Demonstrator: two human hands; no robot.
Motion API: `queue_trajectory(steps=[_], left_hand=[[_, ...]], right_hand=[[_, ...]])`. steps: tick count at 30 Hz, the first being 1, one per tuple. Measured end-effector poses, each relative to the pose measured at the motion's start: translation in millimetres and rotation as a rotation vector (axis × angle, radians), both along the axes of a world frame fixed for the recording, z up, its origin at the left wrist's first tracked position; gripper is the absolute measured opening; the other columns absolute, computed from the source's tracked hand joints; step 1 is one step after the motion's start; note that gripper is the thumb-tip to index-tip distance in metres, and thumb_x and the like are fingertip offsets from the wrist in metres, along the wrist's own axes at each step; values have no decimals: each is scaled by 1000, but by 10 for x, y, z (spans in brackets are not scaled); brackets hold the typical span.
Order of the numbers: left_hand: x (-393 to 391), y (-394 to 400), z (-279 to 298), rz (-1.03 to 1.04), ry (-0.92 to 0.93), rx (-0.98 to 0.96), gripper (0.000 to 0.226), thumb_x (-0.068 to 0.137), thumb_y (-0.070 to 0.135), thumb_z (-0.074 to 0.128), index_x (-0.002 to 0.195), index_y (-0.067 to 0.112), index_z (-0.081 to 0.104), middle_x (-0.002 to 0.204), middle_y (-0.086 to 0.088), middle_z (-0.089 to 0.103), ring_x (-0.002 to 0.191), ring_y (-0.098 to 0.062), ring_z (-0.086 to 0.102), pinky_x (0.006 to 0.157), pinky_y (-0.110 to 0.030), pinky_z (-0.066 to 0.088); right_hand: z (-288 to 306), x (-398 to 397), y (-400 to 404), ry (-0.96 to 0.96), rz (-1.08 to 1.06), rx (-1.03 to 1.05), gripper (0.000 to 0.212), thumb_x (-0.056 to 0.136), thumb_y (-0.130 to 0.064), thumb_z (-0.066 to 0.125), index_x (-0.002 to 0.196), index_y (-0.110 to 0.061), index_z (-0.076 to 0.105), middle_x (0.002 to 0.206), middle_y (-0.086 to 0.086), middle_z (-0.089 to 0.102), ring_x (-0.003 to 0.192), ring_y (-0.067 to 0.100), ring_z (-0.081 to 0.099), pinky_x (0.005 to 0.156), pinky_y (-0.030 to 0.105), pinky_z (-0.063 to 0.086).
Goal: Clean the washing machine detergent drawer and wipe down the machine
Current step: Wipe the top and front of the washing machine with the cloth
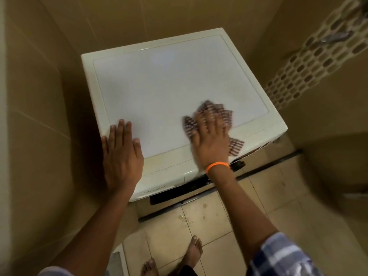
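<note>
- Right hand (211, 136) flat on checked cloth (209, 124), pressing it to washing machine (159, 86) top, front-right corner.
- Left hand (121, 154) flat, bracing front-left, grasping nothing.
- Unwiped top stretching away and leftward from cloth.

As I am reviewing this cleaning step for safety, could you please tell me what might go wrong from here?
1. The small brown checked cloth lies under flat fingers of the right hand with no grip, near the white washing machine top's front edge; it could slide off.
2. Drops mark the beige floor tiles near the bare feet; slipping seems possible.
3. The left hand rests on the left edge and may slide.
</note>
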State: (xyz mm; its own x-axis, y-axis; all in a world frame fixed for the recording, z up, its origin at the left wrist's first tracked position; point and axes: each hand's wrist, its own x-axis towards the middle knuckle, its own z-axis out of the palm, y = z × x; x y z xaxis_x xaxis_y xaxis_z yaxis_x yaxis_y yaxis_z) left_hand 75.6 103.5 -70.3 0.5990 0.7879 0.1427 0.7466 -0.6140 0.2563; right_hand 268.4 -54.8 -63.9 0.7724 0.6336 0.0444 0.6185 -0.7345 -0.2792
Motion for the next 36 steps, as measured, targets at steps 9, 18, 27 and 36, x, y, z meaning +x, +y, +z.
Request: queue_trajectory(steps=[9,18,27,36], left_hand=[[-55,-17,178,116,-234,-213,65,108,43,29,168,17,33,174,-10,33,163,-29,25,133,-50,19],[-14,-1,45,-4,30,-24,65,111,52,34,167,18,31,177,-6,26,165,-30,19,134,-52,17],[-11,8,16,29,28,-39,67,112,54,26,170,19,25,177,-5,26,165,-27,20,134,-51,21],[27,36,117,207,-253,-111,62,112,36,29,169,13,27,179,-7,20,166,-25,18,133,-52,22]], right_hand=[[-41,-1262,661,1,475,29,55,110,-41,39,163,-29,33,171,-3,31,161,21,17,129,50,15],[-38,931,-384,-44,121,-56,58,108,-55,29,163,-37,30,173,-2,26,160,28,20,128,55,19],[-36,980,-189,-80,-186,-74,58,108,-49,28,164,-35,28,171,7,29,158,34,22,126,59,19],[-52,-991,1228,-38,612,7,54,111,-38,33,165,-36,26,173,-2,25,161,25,16,128,50,18]])
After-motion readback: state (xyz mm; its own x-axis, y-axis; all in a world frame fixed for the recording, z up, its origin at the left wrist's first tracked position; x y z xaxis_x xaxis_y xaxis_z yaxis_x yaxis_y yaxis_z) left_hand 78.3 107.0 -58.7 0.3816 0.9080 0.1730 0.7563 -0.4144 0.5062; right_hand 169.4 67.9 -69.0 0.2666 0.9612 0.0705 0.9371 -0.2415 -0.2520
